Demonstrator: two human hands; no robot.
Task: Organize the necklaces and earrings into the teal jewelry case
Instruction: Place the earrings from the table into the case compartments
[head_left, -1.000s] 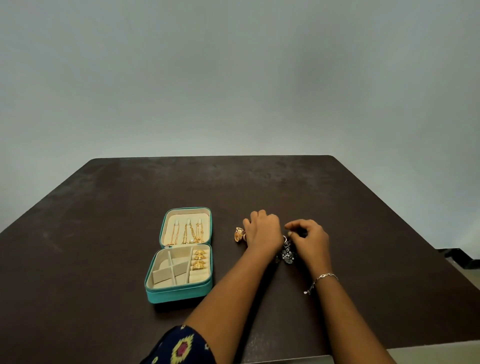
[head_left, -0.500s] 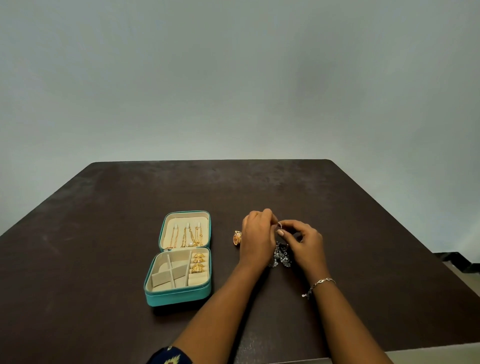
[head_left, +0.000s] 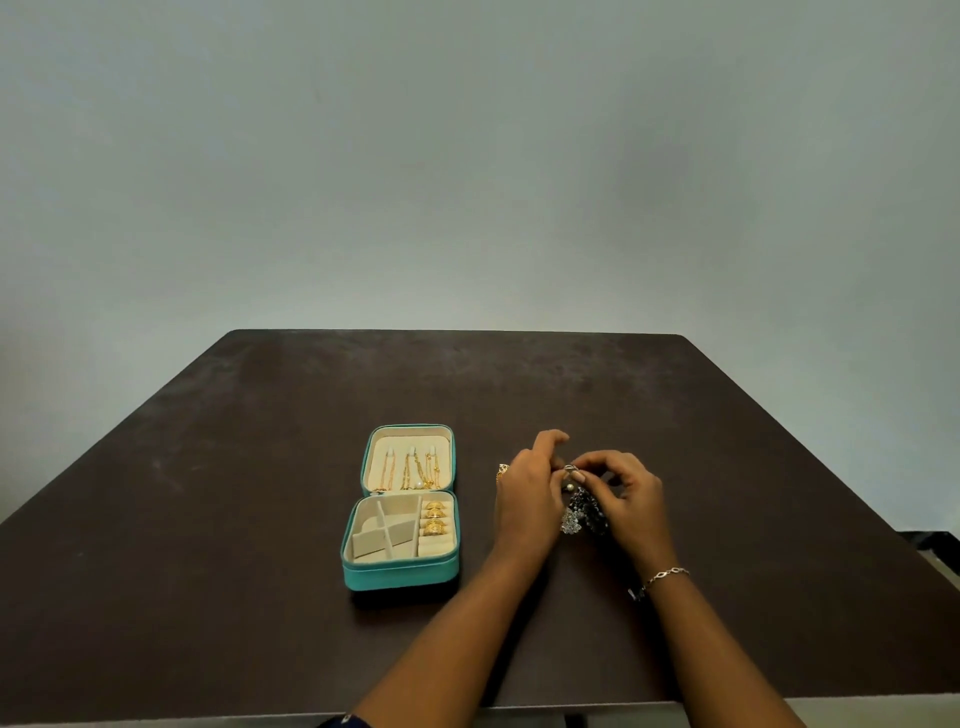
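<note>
- While the dark brown square worktop (head_left: 208, 519) carried everything as it had a second ago, the work above it had shifted from the surface into the air.
- Left of the hands, the teal zip-round jewelry case (head_left: 400, 579) lay open and unmoved, with thin gold chain necklaces (head_left: 410, 470) hung in its cream lid and gold rings (head_left: 435, 517) seated in the ring roll; its divided compartments were bare.
- Raised from where it had rested low on the worktop, the right grip (head_left: 631, 499) was clenched in a pinch on the top loop of the dangling piece.
- Lifted likewise, the left grip (head_left: 530, 499) reached the same loop with its fingers up; its thumb was hidden, so I could not tell whether it pinched or only steadied.
- Hanging between the two was the dark beaded earring cluster with silver drops (head_left: 582, 512), now off the worktop, well apart from the case. That suggested it was being untangled or unfastened before going in.
- Behind the left grip, a small gold dome earring (head_left: 502, 470) waited on the worktop, not yet stowed.
</note>
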